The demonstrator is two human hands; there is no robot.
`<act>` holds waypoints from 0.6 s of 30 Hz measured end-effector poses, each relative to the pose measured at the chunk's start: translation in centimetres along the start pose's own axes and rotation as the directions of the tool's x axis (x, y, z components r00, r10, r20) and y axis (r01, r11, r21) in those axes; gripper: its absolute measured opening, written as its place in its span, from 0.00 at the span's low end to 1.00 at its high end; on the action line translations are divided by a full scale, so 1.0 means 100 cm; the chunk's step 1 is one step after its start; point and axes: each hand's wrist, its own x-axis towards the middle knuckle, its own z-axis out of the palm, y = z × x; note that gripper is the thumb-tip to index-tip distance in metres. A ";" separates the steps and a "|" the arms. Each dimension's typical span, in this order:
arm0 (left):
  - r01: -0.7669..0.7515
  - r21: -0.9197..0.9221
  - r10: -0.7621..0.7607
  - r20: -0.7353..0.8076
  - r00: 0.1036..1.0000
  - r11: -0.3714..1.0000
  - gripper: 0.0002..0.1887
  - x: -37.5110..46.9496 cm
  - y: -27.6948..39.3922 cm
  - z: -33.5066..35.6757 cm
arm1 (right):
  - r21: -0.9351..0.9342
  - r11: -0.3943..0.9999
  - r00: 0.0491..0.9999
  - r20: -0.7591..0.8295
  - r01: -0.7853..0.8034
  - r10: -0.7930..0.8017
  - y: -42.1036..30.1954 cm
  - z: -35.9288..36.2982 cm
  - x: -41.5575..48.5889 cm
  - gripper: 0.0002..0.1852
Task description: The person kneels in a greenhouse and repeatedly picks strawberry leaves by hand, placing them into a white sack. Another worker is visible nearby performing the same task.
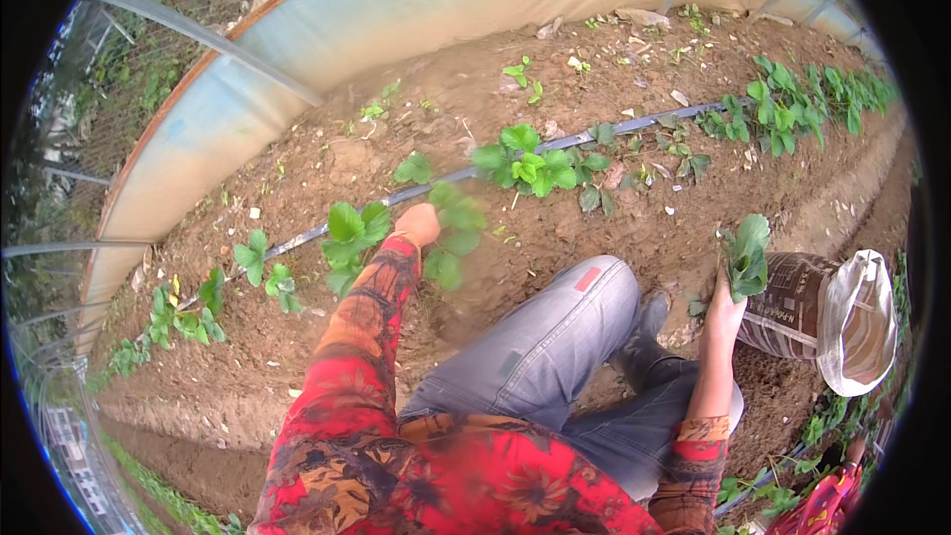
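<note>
My left hand (418,225) is at the drip line, against a strawberry plant (455,227) whose leaves are blurred; its fingers are hidden, so its grip does not show. To its left stands another leafy strawberry plant (348,238) in the soil. On the right, my right hand (726,300) is closed around a small bunch of strawberry leaves (747,256), held upright above the bed beside a brown and white woven sack (787,305). A fuller strawberry plant (541,163) grows by the drip line ahead.
A black drip irrigation pipe (587,135) crosses the soil bed, with more plants (791,108) at the far right. Plastic sheeting (356,22) and metal poles (200,33) bound the far side. Another person's patterned sleeve (825,498) shows at lower right.
</note>
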 end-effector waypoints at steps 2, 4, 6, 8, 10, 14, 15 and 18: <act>-0.011 0.024 0.011 0.012 1.000 1.000 0.17 0.003 -0.003 -0.002 | 0.020 1.000 1.000 0.018 -0.023 0.023 0.003 0.000 0.003 0.04; 0.013 0.091 -0.013 0.003 1.000 0.996 0.16 0.005 -0.003 -0.004 | 0.005 1.000 0.999 0.038 0.021 -0.021 0.005 0.000 0.005 0.04; 0.003 0.170 0.000 -0.014 1.000 0.985 0.16 0.009 -0.004 -0.007 | -0.001 1.000 0.999 0.041 0.014 -0.014 0.008 -0.001 0.007 0.04; -0.003 0.237 0.010 -0.032 0.999 0.972 0.15 0.011 -0.005 -0.011 | 0.009 1.000 0.998 0.056 -0.020 0.020 0.012 -0.002 0.010 0.04; -0.002 0.207 0.008 -0.025 1.000 0.978 0.15 0.012 -0.004 -0.012 | -0.048 0.999 0.998 0.059 0.001 0.002 0.017 -0.003 0.014 0.04; -0.011 0.084 0.016 -0.060 0.998 0.996 0.15 -0.005 -0.002 -0.004 | -0.120 0.984 0.991 0.047 0.132 -0.127 0.025 -0.002 0.021 0.04; 0.011 0.068 -0.006 -0.081 0.997 0.998 0.14 -0.011 0.001 -0.001 | -0.127 0.982 0.989 0.047 0.143 -0.138 0.026 -0.001 0.021 0.04; -0.155 0.219 0.238 -0.430 0.871 0.963 0.20 -0.035 0.011 0.015 | -0.102 0.992 0.995 0.079 0.072 -0.064 0.023 0.004 0.015 0.04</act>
